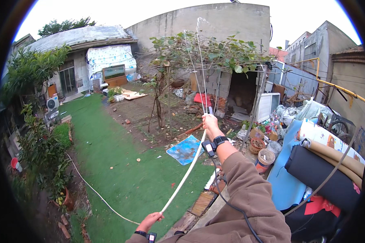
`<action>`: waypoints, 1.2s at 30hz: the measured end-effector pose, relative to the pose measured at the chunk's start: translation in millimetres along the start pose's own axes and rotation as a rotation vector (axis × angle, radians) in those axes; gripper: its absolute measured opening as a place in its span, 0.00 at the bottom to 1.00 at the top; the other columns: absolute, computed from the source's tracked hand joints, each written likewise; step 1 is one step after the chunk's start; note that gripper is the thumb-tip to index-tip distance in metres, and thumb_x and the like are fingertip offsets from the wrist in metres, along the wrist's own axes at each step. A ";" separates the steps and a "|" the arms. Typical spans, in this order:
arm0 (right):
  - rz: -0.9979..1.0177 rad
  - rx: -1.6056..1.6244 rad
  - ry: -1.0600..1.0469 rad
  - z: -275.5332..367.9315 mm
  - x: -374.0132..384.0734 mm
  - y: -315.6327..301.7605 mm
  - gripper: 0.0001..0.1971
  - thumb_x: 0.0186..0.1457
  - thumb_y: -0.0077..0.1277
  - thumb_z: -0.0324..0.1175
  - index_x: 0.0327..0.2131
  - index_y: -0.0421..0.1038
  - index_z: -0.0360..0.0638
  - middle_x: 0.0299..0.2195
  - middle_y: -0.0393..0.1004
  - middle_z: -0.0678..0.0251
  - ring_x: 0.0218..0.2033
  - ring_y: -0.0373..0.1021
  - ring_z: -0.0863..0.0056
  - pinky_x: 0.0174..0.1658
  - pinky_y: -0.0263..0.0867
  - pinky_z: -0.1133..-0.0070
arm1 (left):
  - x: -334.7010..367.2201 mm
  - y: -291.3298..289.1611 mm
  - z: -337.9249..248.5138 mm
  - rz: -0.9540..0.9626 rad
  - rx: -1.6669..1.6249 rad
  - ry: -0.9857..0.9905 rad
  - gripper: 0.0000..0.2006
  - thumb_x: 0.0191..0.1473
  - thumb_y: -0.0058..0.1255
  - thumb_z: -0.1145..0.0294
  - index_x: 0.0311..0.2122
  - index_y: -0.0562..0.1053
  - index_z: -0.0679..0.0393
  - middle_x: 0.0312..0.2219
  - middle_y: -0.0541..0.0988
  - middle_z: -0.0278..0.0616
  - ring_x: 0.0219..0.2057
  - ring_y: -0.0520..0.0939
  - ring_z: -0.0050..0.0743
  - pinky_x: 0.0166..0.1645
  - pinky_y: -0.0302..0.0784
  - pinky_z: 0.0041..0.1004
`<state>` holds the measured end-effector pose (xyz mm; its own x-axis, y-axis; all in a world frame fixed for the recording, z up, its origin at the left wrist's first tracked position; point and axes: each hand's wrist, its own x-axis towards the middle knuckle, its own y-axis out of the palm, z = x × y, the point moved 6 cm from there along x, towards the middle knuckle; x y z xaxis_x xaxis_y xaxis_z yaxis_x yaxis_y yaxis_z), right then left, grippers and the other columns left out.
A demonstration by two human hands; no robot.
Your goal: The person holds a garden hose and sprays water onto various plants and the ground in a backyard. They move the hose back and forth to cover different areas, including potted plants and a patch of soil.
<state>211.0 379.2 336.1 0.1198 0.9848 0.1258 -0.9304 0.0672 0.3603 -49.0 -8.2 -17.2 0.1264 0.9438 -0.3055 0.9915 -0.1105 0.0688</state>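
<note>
I have the pale hose (183,180) gripped near its spouting end by my right hand (211,124), lower by my left hand (150,222), above the green turf's (121,174) right edge; water (201,52) jets up, so spraying seems under way, unfinished.

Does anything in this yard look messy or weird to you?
Yes! The blue sheet, mostly left of the hose in view, lies askew at the edge of the green turf, with brown blotches that look like dirt. Over on the right, plastic bags are heaped in a jumble.
</note>
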 end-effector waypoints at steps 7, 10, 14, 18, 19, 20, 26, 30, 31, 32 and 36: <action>-0.034 0.056 -0.034 5.8 -6.5 -16.2 0.07 0.55 0.37 0.28 0.27 0.66 0.41 0.14 0.61 0.73 0.08 0.51 0.85 0.09 0.45 0.84 | 21.4 -0.3 -33.1 0.064 0.209 0.108 0.16 0.58 0.41 0.56 0.35 0.74 0.58 0.22 0.69 0.26 0.25 0.67 0.13 0.32 0.64 0.18; -0.099 0.081 -0.082 23.2 2.5 -63.1 0.07 0.55 0.37 0.28 0.28 0.67 0.42 0.14 0.61 0.72 0.07 0.53 0.83 0.08 0.46 0.83 | 29.2 14.7 -47.4 0.080 0.231 0.113 0.16 0.58 0.41 0.56 0.35 0.74 0.57 0.20 0.67 0.25 0.24 0.65 0.13 0.31 0.62 0.18; -0.187 0.083 -0.136 47.7 11.0 -129.3 0.06 0.54 0.38 0.29 0.28 0.66 0.42 0.13 0.60 0.71 0.06 0.52 0.81 0.08 0.46 0.82 | 46.2 46.6 -71.8 0.153 0.325 0.186 0.16 0.59 0.40 0.55 0.34 0.74 0.57 0.20 0.66 0.25 0.24 0.64 0.13 0.30 0.61 0.19; -0.238 0.122 -0.182 66.5 10.2 -187.0 0.07 0.54 0.37 0.27 0.27 0.66 0.42 0.13 0.60 0.73 0.07 0.52 0.84 0.08 0.44 0.84 | 58.9 74.7 -82.9 0.215 0.361 0.176 0.16 0.59 0.40 0.55 0.34 0.74 0.56 0.20 0.65 0.24 0.25 0.64 0.13 0.30 0.61 0.19; -0.259 0.116 -0.183 68.9 9.2 -197.9 0.07 0.54 0.37 0.27 0.27 0.66 0.42 0.13 0.60 0.73 0.07 0.52 0.85 0.08 0.44 0.84 | 62.3 79.4 -84.5 0.233 0.380 0.175 0.16 0.59 0.40 0.55 0.35 0.74 0.56 0.21 0.65 0.24 0.25 0.64 0.13 0.31 0.61 0.19; -0.288 0.101 -0.182 71.7 9.2 -207.2 0.07 0.54 0.37 0.27 0.27 0.66 0.42 0.13 0.60 0.74 0.08 0.52 0.86 0.09 0.44 0.85 | 65.6 84.0 -86.0 0.239 0.367 0.180 0.16 0.58 0.40 0.55 0.34 0.74 0.56 0.21 0.65 0.24 0.24 0.64 0.14 0.30 0.61 0.19; -0.266 0.143 -0.159 66.6 24.1 -204.5 0.07 0.53 0.39 0.28 0.25 0.66 0.42 0.12 0.59 0.74 0.08 0.51 0.84 0.10 0.45 0.84 | 75.0 96.9 -81.8 0.230 0.373 0.218 0.15 0.58 0.41 0.56 0.34 0.74 0.56 0.21 0.65 0.24 0.25 0.64 0.14 0.30 0.62 0.20; -0.132 0.111 -0.107 43.8 37.7 -140.3 0.06 0.52 0.41 0.29 0.25 0.67 0.42 0.11 0.59 0.74 0.07 0.51 0.84 0.09 0.46 0.82 | 61.8 68.5 -72.8 0.130 0.348 0.229 0.13 0.57 0.44 0.58 0.32 0.74 0.55 0.20 0.65 0.24 0.24 0.63 0.14 0.29 0.61 0.21; -0.081 0.125 -0.094 36.6 38.6 -119.0 0.05 0.51 0.42 0.28 0.25 0.67 0.42 0.12 0.60 0.74 0.07 0.52 0.84 0.09 0.46 0.83 | 57.5 57.7 -69.9 0.106 0.335 0.223 0.13 0.57 0.44 0.58 0.32 0.74 0.55 0.20 0.65 0.24 0.24 0.63 0.14 0.29 0.61 0.20; -0.064 0.098 -0.062 29.2 39.7 -97.4 0.05 0.50 0.43 0.28 0.25 0.67 0.42 0.12 0.60 0.74 0.07 0.52 0.84 0.09 0.46 0.83 | 51.9 45.0 -67.5 0.072 0.323 0.230 0.12 0.57 0.44 0.58 0.32 0.74 0.55 0.20 0.65 0.24 0.23 0.63 0.13 0.28 0.60 0.20; 0.007 0.106 -0.052 -5.1 25.6 -7.0 0.04 0.49 0.45 0.27 0.23 0.68 0.41 0.11 0.59 0.75 0.06 0.51 0.84 0.09 0.43 0.84 | 22.6 -4.6 -48.2 -0.044 0.238 0.216 0.13 0.57 0.45 0.57 0.29 0.74 0.55 0.18 0.65 0.22 0.22 0.62 0.11 0.26 0.58 0.18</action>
<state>218.8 404.8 332.2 0.1336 0.9754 0.1752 -0.8896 0.0401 0.4550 -52.2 28.7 21.4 0.0993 0.9907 -0.0931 0.9785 -0.1143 -0.1717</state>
